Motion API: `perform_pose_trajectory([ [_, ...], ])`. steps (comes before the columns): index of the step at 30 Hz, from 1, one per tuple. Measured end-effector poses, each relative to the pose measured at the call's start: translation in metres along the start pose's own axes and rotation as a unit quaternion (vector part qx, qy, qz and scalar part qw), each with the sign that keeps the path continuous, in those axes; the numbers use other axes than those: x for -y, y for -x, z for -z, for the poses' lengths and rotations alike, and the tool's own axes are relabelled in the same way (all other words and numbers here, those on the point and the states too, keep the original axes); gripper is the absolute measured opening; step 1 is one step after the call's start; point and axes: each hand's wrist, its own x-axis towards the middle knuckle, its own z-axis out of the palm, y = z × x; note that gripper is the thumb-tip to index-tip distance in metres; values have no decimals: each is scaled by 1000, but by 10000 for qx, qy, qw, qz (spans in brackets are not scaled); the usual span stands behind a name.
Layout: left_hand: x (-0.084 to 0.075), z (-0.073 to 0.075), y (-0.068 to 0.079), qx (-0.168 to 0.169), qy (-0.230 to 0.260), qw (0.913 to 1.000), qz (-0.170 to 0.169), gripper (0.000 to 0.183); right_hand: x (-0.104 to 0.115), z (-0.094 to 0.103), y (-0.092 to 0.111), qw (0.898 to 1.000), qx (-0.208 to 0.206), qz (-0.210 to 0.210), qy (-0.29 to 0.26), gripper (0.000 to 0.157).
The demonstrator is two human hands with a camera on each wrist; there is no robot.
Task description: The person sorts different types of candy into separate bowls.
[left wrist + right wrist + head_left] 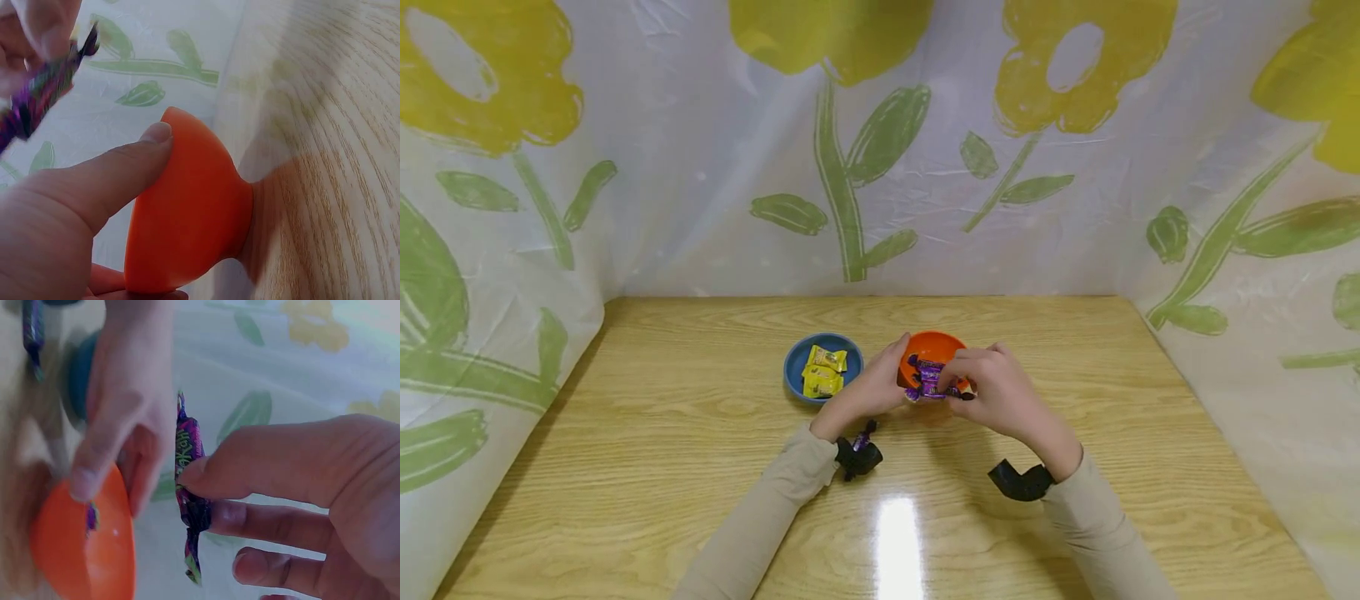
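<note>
My left hand (874,385) grips the orange bowl (194,206), which stands on its foot on the table; the thumb lies at the rim and fingers show at the opposite side. Over the bowl, my right hand (996,390) pinches a purple wrapped candy (190,465) between thumb and finger. The twisted ends of its wrapper stick out beyond the fingers. Inside the bowl another purple candy (931,367) shows, partly covered by the held one and the right hand.
Left of the orange bowl stands a blue bowl (788,379) with yellow wrapped candies (823,382) in it. One more purple candy (862,439) lies on the wooden table by my left wrist. Black camera mounts (1021,481) sit on both wrists. A flowered sheet (700,183) encloses the table.
</note>
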Motion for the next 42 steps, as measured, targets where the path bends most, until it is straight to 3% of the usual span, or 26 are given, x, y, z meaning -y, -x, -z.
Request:
perform_pose_trajectory([
  [4,0,0,-1,6,234,9994,-257,102,-11,5,-8,9996,-92,-236,-94,23],
  [10,-2,0,0,2,281,9995,-169,109,-31,3,-20,9986,-110,-509,-60,18],
  [16,-2,0,1,7,285,9996,-49,111,-52,-17,-26,9970,-49,-756,133,15],
  [21,-3,1,2,13,276,9996,1,110,-65,-39,-28,9942,-79,-866,628,12],
  [30,-4,3,5,84,223,9996,145,112,-65,-61,-27,9832,-164,-775,1645,10],
  [35,-3,0,4,22,173,9998,86,113,-63,-64,-26,9810,-150,-891,1716,10],
  [42,-1,-8,4,-87,56,9999,44,112,-68,-67,-20,9848,-337,-705,1549,8],
])
